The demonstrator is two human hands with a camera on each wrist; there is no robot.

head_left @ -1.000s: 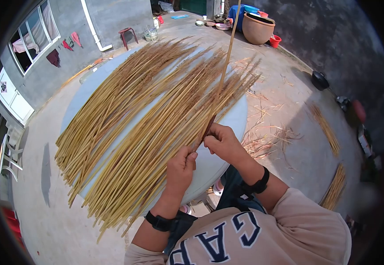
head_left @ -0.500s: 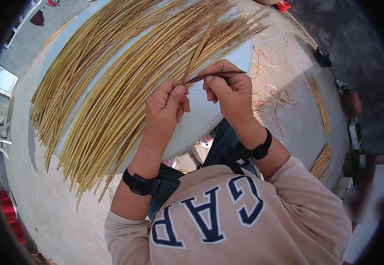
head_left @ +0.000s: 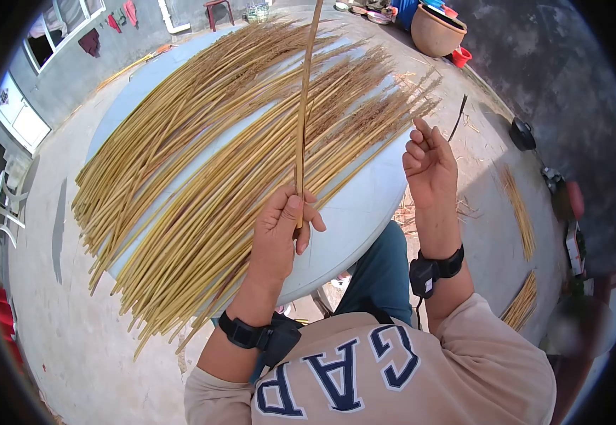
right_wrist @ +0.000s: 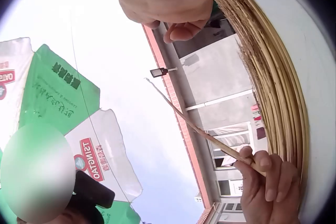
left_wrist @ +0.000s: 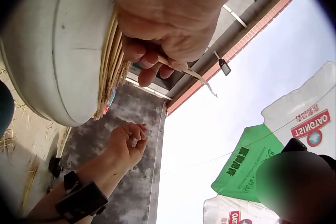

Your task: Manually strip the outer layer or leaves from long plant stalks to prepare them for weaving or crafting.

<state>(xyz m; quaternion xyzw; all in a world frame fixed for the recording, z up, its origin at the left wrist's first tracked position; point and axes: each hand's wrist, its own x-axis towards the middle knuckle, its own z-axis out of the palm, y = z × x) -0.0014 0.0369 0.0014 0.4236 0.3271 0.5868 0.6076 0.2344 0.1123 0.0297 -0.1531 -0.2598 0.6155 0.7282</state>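
Observation:
Upright in the head view stands one stalk (head_left: 303,106), pinched near its lower end by the left hand (head_left: 276,230). The left wrist view shows the left hand (left_wrist: 165,29) with thumb and fingers round the stalk's end (left_wrist: 199,78). The right hand (head_left: 432,166) is raised beside the table's right edge, fingers loosely bent, holding nothing visible. A thin dark strip (head_left: 458,117) appears just beyond its fingertips, apart from them. Many long stalks with feathery tops (head_left: 202,191) lie in two broad groups left of and beyond the left hand.
The stalks lie on a pale round table (head_left: 350,212). On the ground to the right are two small stalk bundles (head_left: 519,212) and a black pan (head_left: 522,133). A clay pot (head_left: 437,32) and a red bucket (head_left: 461,57) stand at the back; a stool (head_left: 219,13) is near the wall.
The right hand has moved right, away from the left hand, and let go of the dark strip. The left hand keeps its pinch on the stalk, which now points more upright.

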